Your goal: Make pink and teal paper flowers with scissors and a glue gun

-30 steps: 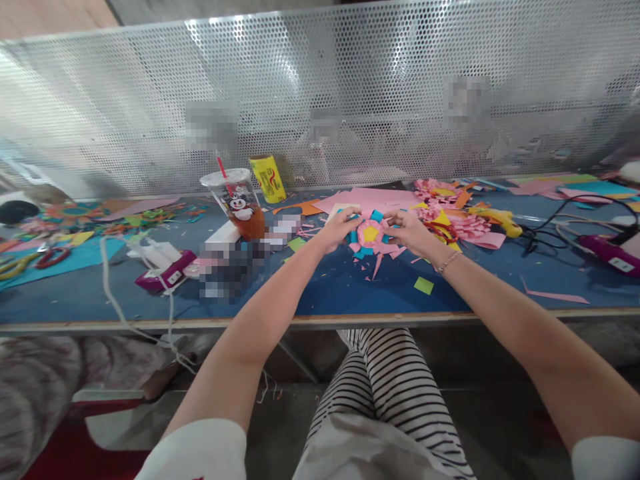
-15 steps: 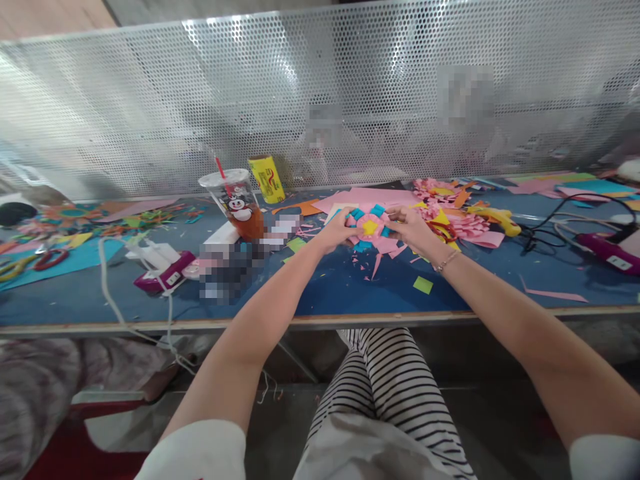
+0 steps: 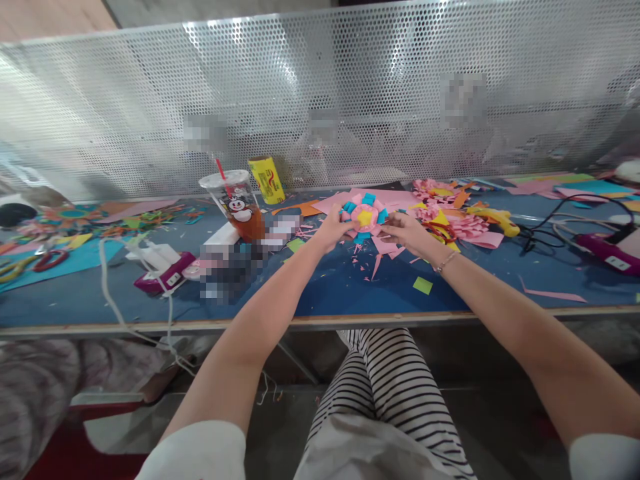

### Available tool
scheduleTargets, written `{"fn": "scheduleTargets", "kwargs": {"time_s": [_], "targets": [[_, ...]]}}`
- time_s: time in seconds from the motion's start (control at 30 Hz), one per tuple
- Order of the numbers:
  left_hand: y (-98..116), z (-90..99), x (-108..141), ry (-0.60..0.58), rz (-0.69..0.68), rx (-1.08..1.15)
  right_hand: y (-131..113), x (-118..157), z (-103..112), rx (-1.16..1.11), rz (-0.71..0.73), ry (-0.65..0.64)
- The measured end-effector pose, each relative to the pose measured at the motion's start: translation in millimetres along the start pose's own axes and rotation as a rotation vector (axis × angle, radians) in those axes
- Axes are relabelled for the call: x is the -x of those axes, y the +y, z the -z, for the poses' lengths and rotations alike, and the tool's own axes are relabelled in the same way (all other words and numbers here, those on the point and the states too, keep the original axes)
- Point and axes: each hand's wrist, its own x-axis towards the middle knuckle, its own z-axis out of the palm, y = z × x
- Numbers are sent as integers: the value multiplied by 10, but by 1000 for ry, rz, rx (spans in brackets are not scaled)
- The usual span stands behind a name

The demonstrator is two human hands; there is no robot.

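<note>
A paper flower (image 3: pixel 365 218) with pink and blue petals and a yellow centre is raised just above the blue table, its face toward me. My left hand (image 3: pixel 335 229) is closed on its left edge, with the thumb along the lower side. At the lower right edge, the fingers of my right hand (image 3: pixel 406 233) pinch the petals; the exact contact is hard to make out. Pink paper scraps (image 3: pixel 384 245) lie under and in front of the flower. Beside my right hand are pink fringed paper flowers (image 3: pixel 467 223) and a yellow-handled tool (image 3: pixel 493 215), possibly a glue gun.
A plastic cup of brown drink (image 3: pixel 241 210) and a yellow can (image 3: pixel 267 180) stand to the left. Purple power strips (image 3: pixel 163 275) with cables lie on both sides. Scissors (image 3: pixel 47 260) rest at far left. A perforated metal screen (image 3: pixel 350 87) borders the back.
The paper flower has shifted slightly up and left and turned in my hands. My right fingers have slid from its right side toward its lower right edge.
</note>
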Motion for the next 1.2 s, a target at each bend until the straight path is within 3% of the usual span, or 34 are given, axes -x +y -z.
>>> {"fn": "scheduleTargets", "kwargs": {"time_s": [0.33, 0.53, 0.7, 0.9, 1.07, 1.2], "targets": [[-50, -40, -7, 34, -45, -36, 16, -32, 10, 67, 56, 73], [-40, -10, -28, 72, 12, -7, 5, -37, 30, 99, 57, 96], [13, 98, -51, 16, 71, 42, 48, -103, 164, 167, 96, 219], [55, 219, -27, -69, -8, -26, 103, -207, 373, 249, 135, 323], [132, 271, 24, -137, 11, -92, 194, -278, 573, 649, 271, 416], [160, 274, 49, -186, 11, -140, 266, -275, 666, 1066, 318, 350]]}}
